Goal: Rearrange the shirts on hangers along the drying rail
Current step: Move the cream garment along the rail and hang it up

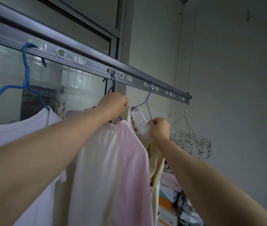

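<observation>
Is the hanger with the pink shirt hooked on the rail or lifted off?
Hooked on: the purple hanger hooks through a slot in the rail, and the left hand grips it below.

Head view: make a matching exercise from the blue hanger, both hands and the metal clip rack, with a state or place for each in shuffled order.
Things: 1 blue hanger; 2 left hand; 3 right hand; 4 metal clip rack.
States: A hangs at the rail's far end; B carries the white shirt; C grips the nearer purple hanger, above the pink-sleeved shirt; D pinches the farther purple hanger at the cream shirt's collar.
Pairs: 1-B; 2-C; 3-D; 4-A.
</observation>
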A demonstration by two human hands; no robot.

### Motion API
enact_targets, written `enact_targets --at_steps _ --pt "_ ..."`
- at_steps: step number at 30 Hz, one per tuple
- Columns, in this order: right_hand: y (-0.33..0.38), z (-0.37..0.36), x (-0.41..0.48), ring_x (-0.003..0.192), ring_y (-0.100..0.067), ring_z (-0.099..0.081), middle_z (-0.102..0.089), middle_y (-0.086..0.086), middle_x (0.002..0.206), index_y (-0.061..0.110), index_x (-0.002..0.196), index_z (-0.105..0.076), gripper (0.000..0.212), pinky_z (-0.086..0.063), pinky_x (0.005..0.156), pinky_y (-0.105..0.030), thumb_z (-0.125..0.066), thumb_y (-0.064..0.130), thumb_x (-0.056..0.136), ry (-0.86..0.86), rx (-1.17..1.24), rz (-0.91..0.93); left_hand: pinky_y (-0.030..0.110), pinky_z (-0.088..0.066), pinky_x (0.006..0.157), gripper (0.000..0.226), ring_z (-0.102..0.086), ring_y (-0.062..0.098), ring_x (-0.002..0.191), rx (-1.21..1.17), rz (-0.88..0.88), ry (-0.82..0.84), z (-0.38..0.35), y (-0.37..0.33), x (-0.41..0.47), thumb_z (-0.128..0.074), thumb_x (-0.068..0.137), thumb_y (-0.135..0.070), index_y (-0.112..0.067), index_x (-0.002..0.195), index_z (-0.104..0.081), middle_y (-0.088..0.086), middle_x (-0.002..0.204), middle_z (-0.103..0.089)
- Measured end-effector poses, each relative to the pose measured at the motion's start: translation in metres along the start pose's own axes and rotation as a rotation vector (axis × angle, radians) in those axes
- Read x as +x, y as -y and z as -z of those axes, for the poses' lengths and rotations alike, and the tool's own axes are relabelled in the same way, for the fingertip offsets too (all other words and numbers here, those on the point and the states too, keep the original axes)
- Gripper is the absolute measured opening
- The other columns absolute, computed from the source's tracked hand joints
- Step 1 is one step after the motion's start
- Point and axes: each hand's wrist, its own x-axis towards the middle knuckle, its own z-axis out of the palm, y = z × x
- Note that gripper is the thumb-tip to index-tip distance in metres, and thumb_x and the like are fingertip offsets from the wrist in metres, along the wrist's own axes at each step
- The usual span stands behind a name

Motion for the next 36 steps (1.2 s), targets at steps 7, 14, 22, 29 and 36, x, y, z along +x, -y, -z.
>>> enact_targets --at_steps 7,14,22,29,36 --pt "-0.004 -0.006 0.007 0.087 -0.028 -0.064 -0.071 -0.012 0.097 0.008 0.099 -0.07 0.023 -0.053 0.076 -0.035 -0.049 0.015 0.091 0.124 -0.108 0.003 0.033 -0.049 0.073 0.017 -0.061 0.022 0.078 -0.027 0.021 0.004 0.0 0.008 -0.006 -0.049 0.09 -0.01 -0.011 0.09 -0.066 0.006 0.087 -0.067" --pt "0.01 0.008 -0.012 0.124 -0.025 -0.045 -0.047 0.002 0.138 0.031 0.13 -0.049 0.039 -0.036 0.1 -0.041 -0.05 0.04 0.092 -0.051 -0.433 0.259 0.033 -0.049 0.076 0.016 -0.061 0.023 0.079 -0.072 0.038 0.004 0.004 0.006 -0.018 -0.05 0.088 -0.006 -0.01 0.088 -0.066 0.007 0.087 -0.066" --pt "0.054 0.04 -0.082 0.099 -0.016 -0.058 -0.068 0.006 0.109 0.028 0.097 -0.071 0.025 -0.037 0.08 -0.029 -0.047 0.022 0.093 0.024 -0.192 0.348 0.037 -0.047 0.092 0.03 -0.059 0.027 0.108 -0.149 -0.081 -0.05 0.027 -0.003 -0.059 -0.049 0.09 -0.008 -0.011 0.116 -0.064 0.008 0.118 -0.064" --pt "0.1 0.078 -0.206 0.097 -0.007 -0.056 -0.062 0.006 0.11 0.024 0.107 -0.069 0.022 -0.031 0.072 -0.009 -0.055 0.022 0.09 0.042 -0.111 0.3 0.038 -0.044 0.095 0.035 -0.053 0.027 0.116 -0.224 -0.132 -0.075 0.078 -0.011 -0.153 -0.05 0.087 -0.003 -0.013 0.119 -0.061 0.007 0.124 -0.057" --pt "0.138 0.085 -0.345 0.132 -0.022 -0.034 -0.041 -0.003 0.14 0.026 0.11 -0.068 0.033 -0.028 0.109 -0.031 -0.058 0.01 0.083 0.01 -0.267 0.207 0.04 -0.032 0.105 0.028 -0.042 0.025 0.127 -0.008 -0.277 0.055 0.155 -0.003 -0.275 -0.057 0.086 -0.01 -0.023 0.109 -0.066 0.001 0.123 -0.057"
